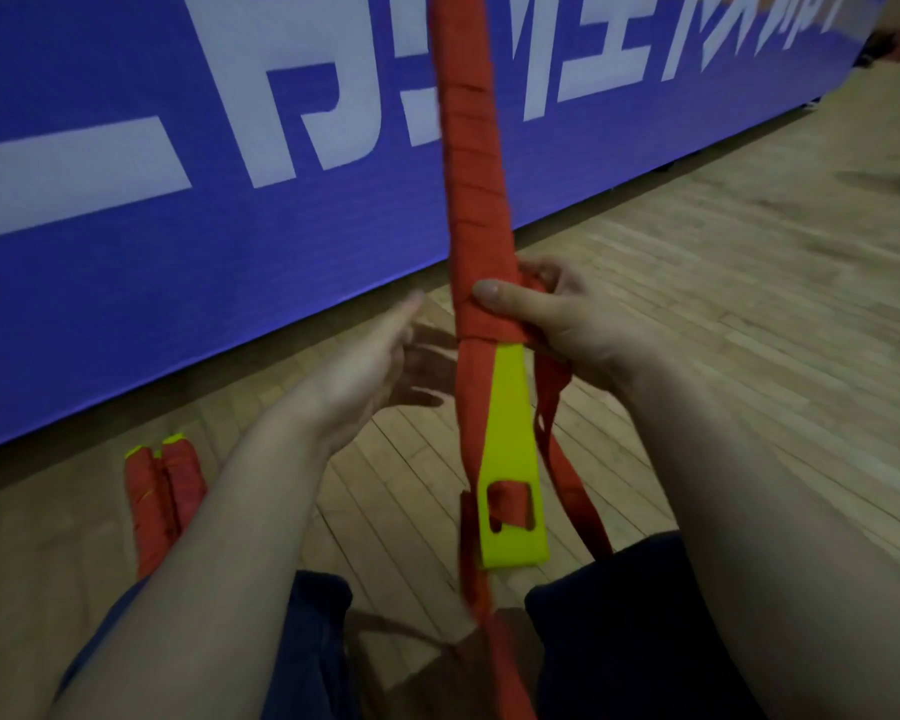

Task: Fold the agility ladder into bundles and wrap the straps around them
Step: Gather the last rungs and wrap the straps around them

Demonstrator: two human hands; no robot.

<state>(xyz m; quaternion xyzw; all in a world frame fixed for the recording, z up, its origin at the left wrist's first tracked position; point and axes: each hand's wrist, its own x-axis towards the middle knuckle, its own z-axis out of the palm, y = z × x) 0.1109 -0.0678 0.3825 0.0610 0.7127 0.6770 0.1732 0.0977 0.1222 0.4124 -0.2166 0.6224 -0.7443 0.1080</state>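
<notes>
The person is sitting on the wooden floor [697,304] and holding a long ladder bundle [476,200] upright in front of them, with its top running out of view above. The right hand [552,324] is gripping the bundle low down, the thumb pressing across the front of the red wrapping and the fingers curling round behind. Just below that grip a yellow rung [513,459] is sticking out bare, with red strap passing through its slot. A loose length of strap [565,475] is hanging from the right hand, down beside the rung toward the person's lap. The left hand [375,356] is hovering just left of the bundle, released, its fingers straight and blurred, apart from the wrapping. Two wrapped bundles [183,485] are lying side by side on the floor beside the left arm, near the foot of a blue banner [178,252] with white lettering.
</notes>
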